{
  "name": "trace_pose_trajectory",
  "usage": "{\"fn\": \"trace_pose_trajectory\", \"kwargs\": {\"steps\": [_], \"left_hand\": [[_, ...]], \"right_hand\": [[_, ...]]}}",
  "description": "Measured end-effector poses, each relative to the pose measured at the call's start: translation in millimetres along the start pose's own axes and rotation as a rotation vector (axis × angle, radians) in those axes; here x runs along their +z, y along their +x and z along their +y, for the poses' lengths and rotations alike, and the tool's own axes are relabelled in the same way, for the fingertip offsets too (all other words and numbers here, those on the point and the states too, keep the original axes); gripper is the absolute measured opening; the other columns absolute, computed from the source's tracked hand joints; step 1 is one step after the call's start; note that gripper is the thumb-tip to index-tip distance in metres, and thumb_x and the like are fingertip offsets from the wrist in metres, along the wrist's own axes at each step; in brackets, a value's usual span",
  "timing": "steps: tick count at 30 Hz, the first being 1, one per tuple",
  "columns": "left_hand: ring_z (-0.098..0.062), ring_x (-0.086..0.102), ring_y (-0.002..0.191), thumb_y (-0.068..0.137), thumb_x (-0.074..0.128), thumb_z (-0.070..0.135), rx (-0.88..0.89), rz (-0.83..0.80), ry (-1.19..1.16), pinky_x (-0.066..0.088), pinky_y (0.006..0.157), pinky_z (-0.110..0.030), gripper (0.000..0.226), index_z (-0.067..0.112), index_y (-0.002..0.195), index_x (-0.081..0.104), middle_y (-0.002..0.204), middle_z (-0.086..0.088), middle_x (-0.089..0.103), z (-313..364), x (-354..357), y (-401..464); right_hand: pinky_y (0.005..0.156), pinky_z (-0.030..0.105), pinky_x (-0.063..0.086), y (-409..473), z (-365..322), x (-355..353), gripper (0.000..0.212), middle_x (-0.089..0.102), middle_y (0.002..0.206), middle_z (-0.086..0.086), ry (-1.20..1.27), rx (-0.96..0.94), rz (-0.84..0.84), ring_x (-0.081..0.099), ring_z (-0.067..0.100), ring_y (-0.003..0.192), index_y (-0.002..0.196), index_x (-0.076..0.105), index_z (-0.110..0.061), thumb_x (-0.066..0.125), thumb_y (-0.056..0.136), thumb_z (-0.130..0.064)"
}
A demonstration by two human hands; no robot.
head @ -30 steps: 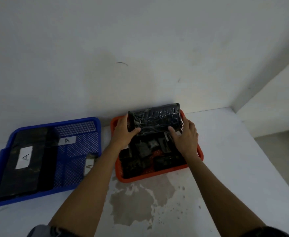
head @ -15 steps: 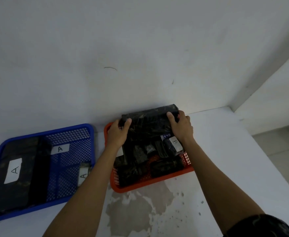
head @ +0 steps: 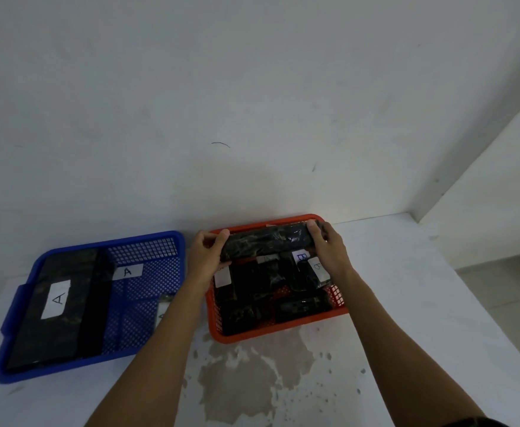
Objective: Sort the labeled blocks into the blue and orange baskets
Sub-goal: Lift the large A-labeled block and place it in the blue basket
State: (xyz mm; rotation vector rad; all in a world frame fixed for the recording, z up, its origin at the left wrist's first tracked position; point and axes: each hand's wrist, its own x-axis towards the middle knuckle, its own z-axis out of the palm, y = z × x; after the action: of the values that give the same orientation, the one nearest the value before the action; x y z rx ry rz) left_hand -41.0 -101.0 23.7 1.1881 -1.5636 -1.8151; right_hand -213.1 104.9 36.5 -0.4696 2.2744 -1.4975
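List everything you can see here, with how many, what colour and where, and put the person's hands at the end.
blue basket: one, blue mesh, on the table at left.
blocks marked A: three white labels visible, blocks dark, inside the blue basket.
orange basket: one, orange mesh, on the table at centre against the wall.
small blocks: several, dark, some with white labels, piled in the orange basket; exact count unclear.
long block: one, dark and shiny, held at the far side of the orange basket.
table: one, white, with a worn patch in front of the orange basket.
wall: white, behind the table.
left hand: grips the long block's left end.
right hand: grips its right end.
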Motion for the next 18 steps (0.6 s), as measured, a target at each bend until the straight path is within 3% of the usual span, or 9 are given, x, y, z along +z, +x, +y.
{"fn": "trace_pose_trajectory", "kwargs": {"steps": [4, 7, 10, 12, 15, 18], "left_hand": [[-0.029, 0.066, 0.103, 0.089, 0.069, 0.038, -0.090, 0.051, 0.025, 0.057, 0.088, -0.053, 0.029, 0.013, 0.101, 0.062, 0.109, -0.013, 0.066, 4.0, -2.1, -2.4], [-0.030, 0.065, 0.108, 0.092, 0.066, 0.025, -0.160, -0.116, 0.002, 0.054, 0.097, -0.047, 0.030, 0.009, 0.118, 0.064, 0.121, -0.017, 0.066, 8.8, -5.7, -6.6], [-0.029, 0.063, 0.114, 0.095, 0.060, 0.012, -0.138, -0.274, -0.021, 0.051, 0.099, -0.040, 0.031, 0.013, 0.126, 0.060, 0.125, -0.018, 0.065, 11.9, -13.1, -16.5], [-0.028, 0.059, 0.119, 0.095, 0.058, 0.008, -0.089, -0.356, -0.017, 0.047, 0.105, -0.041, 0.046, 0.022, 0.138, 0.051, 0.130, -0.013, 0.062, 10.8, -19.4, -21.7], [-0.017, 0.057, 0.121, 0.092, 0.066, 0.020, -0.001, -0.415, 0.070, 0.048, 0.105, -0.043, 0.066, 0.039, 0.148, 0.036, 0.134, 0.002, 0.057, 4.4, -29.6, -26.6], [-0.001, 0.059, 0.118, 0.082, 0.075, 0.037, 0.075, -0.444, 0.092, 0.052, 0.098, -0.030, 0.072, 0.051, 0.143, 0.038, 0.129, 0.021, 0.060, -1.3, -36.7, -30.9]], "right_hand": [[0.095, 0.039, 0.055, -7.2, 2.9, -2.0, 0.049, 0.071, 0.108, -0.004, 0.066, 0.000, -0.020, 0.068, 0.015, 0.104, 0.108, 0.061, -0.037, 0.048, 0.085, -0.078], [0.100, 0.046, 0.054, -11.2, 7.6, -2.3, 0.036, 0.068, 0.116, -0.003, 0.147, 0.047, -0.038, 0.066, 0.017, 0.110, 0.108, 0.062, -0.041, 0.053, 0.085, -0.068], [0.091, 0.038, 0.058, -13.3, 14.4, -4.0, 0.047, 0.067, 0.123, 0.003, 0.274, 0.134, -0.078, 0.069, 0.015, 0.102, 0.135, 0.055, -0.036, 0.057, 0.088, -0.039], [0.079, 0.030, 0.058, -16.1, 16.1, -5.6, 0.056, 0.069, 0.122, 0.007, 0.336, 0.154, -0.134, 0.072, 0.015, 0.097, 0.144, 0.048, -0.032, 0.056, 0.089, -0.029], [0.090, 0.039, 0.059, -20.3, 14.8, -6.8, 0.053, 0.069, 0.127, 0.006, 0.377, 0.107, -0.181, 0.071, 0.019, 0.108, 0.143, 0.050, -0.037, 0.060, 0.091, -0.031], [0.097, 0.047, 0.057, -24.0, 16.5, -8.2, 0.054, 0.066, 0.132, 0.006, 0.399, 0.084, -0.185, 0.069, 0.023, 0.115, 0.147, 0.044, -0.039, 0.063, 0.097, -0.034]]}}
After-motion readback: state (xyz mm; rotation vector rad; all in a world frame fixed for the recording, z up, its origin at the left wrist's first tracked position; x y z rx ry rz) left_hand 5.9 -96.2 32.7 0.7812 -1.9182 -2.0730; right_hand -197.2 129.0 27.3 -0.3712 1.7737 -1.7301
